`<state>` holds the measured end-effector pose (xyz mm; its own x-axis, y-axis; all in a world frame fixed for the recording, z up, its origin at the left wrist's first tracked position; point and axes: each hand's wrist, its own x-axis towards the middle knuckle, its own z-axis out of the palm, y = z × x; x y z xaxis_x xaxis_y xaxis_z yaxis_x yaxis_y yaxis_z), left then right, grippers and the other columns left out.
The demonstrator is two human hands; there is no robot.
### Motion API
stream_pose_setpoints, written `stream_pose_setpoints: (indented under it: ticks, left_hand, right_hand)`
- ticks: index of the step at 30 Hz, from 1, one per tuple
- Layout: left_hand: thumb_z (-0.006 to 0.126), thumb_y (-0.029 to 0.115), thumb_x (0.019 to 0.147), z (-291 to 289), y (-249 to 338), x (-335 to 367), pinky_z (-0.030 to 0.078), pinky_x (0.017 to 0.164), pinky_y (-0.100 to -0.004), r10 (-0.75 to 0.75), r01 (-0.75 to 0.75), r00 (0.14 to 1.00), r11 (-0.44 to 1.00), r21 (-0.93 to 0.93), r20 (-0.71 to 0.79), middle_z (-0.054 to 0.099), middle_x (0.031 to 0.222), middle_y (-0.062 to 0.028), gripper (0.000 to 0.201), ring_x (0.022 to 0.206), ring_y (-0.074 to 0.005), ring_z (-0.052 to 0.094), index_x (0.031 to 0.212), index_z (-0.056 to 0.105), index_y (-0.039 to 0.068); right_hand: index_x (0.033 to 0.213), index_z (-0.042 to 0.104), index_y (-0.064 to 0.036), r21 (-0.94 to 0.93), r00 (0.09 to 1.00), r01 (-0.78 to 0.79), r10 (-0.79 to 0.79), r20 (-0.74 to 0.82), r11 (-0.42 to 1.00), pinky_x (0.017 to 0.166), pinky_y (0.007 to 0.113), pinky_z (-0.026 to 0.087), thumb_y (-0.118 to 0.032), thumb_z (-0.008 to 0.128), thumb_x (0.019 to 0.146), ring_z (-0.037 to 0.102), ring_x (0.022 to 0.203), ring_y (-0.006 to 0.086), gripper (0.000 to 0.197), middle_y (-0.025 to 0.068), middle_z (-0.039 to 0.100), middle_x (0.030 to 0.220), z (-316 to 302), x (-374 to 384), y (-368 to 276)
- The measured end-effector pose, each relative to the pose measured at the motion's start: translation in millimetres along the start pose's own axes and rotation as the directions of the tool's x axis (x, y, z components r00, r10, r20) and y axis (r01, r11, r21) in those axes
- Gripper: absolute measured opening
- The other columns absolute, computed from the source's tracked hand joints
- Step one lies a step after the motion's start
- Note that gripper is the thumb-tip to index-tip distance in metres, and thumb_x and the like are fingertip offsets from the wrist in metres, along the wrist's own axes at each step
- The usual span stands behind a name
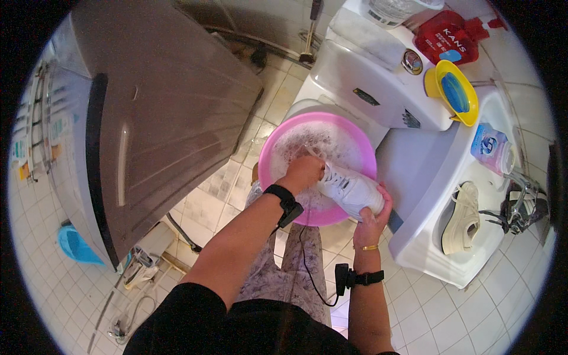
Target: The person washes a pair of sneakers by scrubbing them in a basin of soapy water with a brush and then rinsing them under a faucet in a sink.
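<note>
I needed the right hand (377,219) clamped firmly on the white shoe (350,190) at four o'clock; the left hand's (303,173) grip I couldn't tell.

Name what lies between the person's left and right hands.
In the head view, a white shoe spans the stretch between the left hand and the right hand.

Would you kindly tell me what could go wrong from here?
The white shoe, held over the suds by the right hand, might slip and splash into the pink basin. The black device strapped to the left wrist is close to the suds and could get wet. The yellow dish near the end of the white tank might fall if bumped.
</note>
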<state>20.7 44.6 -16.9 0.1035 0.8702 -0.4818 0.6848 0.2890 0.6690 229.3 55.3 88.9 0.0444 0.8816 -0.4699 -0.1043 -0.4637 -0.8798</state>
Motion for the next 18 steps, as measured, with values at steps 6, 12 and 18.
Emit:
stream_pose_setpoints:
  ticks: [6, 12, 18]
  left_hand:
    - [0.064, 0.026, 0.085, -23, -11, -20, 0.056, 0.069, -0.0477, -0.294, 0.226, 0.927, 0.934, -0.278, -0.233, 0.070, 0.085, -0.0181, 0.022, 0.077, -0.0359, 0.069, 0.088, 0.073, 0.006]
    - [0.059, 0.028, 0.090, -40, 20, -49, 0.055, 0.072, -0.0490, -0.352, 0.370, 0.929, 0.901, 0.227, -0.116, 0.071, 0.091, -0.0182, 0.027, 0.084, -0.0357, 0.070, 0.101, 0.072, 0.007]
    - [0.057, 0.024, 0.088, -34, -22, -50, 0.054, 0.076, -0.0504, -0.421, 0.430, 0.903, 0.890, 0.154, -0.091, 0.071, 0.094, -0.0182, 0.026, 0.089, -0.0392, 0.069, 0.106, 0.072, 0.011]
  right_hand:
    - [0.126, 0.049, -0.0071, -0.179, 0.992, 0.125, -0.123, 0.024, 0.976, 0.111, 0.041, 0.034, 0.006, 0.053, 0.063, 0.045, 0.127, 0.0290, 0.065, 0.0137, 0.045, 0.138, -2, -2, 3]
    - [0.131, 0.041, -0.0079, -0.198, 0.992, 0.113, -0.099, 0.078, 0.974, 0.111, 0.040, 0.035, 0.006, 0.059, 0.064, 0.045, 0.127, 0.0293, 0.071, 0.0158, 0.045, 0.135, 19, -5, 4]
    - [0.143, 0.019, -0.0162, -0.311, 0.766, 0.537, -0.299, 0.568, 0.784, 0.112, 0.042, 0.036, 0.000, 0.085, 0.058, 0.040, 0.132, 0.0299, 0.109, 0.0165, 0.030, 0.145, 42, 13, 42]
